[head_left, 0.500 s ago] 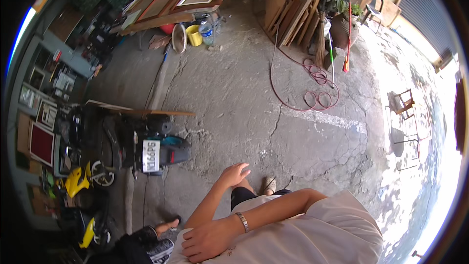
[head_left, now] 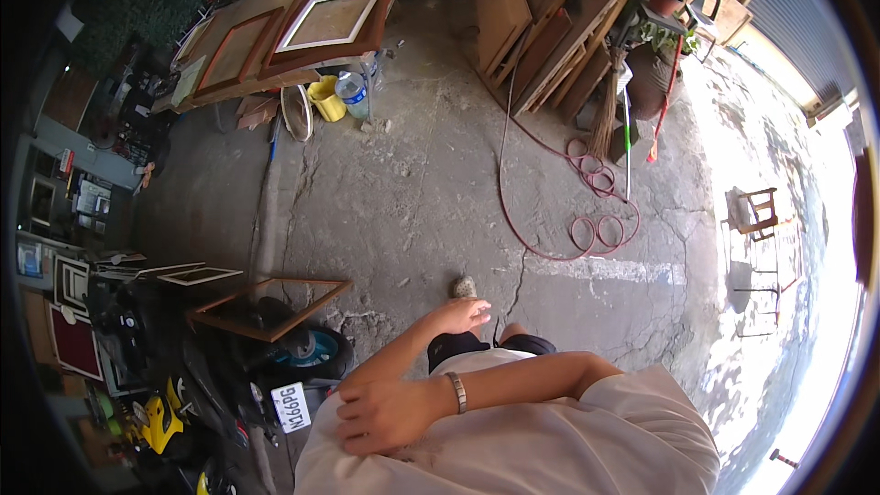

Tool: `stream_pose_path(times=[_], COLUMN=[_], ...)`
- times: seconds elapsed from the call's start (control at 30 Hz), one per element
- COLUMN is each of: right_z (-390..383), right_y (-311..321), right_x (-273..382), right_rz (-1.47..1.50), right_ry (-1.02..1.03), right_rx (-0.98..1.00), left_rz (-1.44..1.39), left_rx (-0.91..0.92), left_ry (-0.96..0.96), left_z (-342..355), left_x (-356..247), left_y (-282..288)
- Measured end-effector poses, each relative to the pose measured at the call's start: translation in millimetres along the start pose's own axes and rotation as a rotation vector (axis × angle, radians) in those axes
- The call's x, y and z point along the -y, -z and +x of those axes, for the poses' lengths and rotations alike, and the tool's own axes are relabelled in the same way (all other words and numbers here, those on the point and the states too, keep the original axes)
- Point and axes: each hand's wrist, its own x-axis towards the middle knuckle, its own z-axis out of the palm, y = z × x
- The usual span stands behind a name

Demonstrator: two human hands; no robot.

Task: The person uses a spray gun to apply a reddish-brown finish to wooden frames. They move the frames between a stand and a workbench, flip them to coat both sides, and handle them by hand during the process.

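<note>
At far left, a yellow motorbike (head_left: pixel 160 423) is standing beside a dark motorbike (head_left: pixel 220 394), the pair crowding the floor on that side. A brown wooden frame (head_left: pixel 312 313) is slanting above the dark motorbike's rear wheel, its corner jutting toward the open concrete. Farther off, a worktable (head_left: pixel 266 2) is carrying reddish-brown frames and a white frame (head_left: pixel 316 46); a yellow bucket (head_left: pixel 326 99) and a clear bottle (head_left: pixel 351 96) are standing just below its edge.

The right hand (head_left: pixel 387 415) is lying on the left side of the pale shirt (head_left: pixel 522 431), close against the left arm; whether its fingers are gripping cloth or only resting, I cannot tell. The left hand (head_left: pixel 466 314) is hovering in front of the shirt, empty, fingers loosely bent and parted, near a speckled shoe (head_left: pixel 464 287).

Ahead and rightward, a reddish hose (head_left: pixel 503 174) is looping over the floor, lying before a stack of leaning wood panels (head_left: pixel 577 23). A straw broom (head_left: pixel 604 124) is standing beside them. At far right, a wooden stool (head_left: pixel 759 211) is standing in sunlight.
</note>
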Motion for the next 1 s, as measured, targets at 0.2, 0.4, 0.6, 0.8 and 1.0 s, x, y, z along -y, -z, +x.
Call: stream_pose_path(times=[0.2, 0.4, 0.6, 0.8, 1.0], right_z=[12.5, 12.1, -74.9, -224.3, -266.6], right_y=[131.7, 254.2, 419.3, 556.0, 603.9], right_x=[-122.5, -231.4, -326.3, -338.6, -366.1], right_rz=[0.001, -0.218, -0.436, -0.747, -0.887], right_ry=[-0.077, -0.143, -0.692, -1.343, -1.893], right_rx=[-0.045, -0.060, -0.245, -0.393, -0.996], left_rz=[0.010, 0.121, 0.035, 0.118, -0.098], left_rx=[-0.200, 0.033, -0.244, -0.365, -0.544], left_ry=[0.033, 0.107, -0.236, -0.350, -0.559], left_z=[75.5, 187.7, 300.9, 498.9, 753.7], left_x=[5.8, 2.2, 27.8, -39.1, -86.2], left_y=[171.6, 302.5, 422.7, 608.3, 751.4])
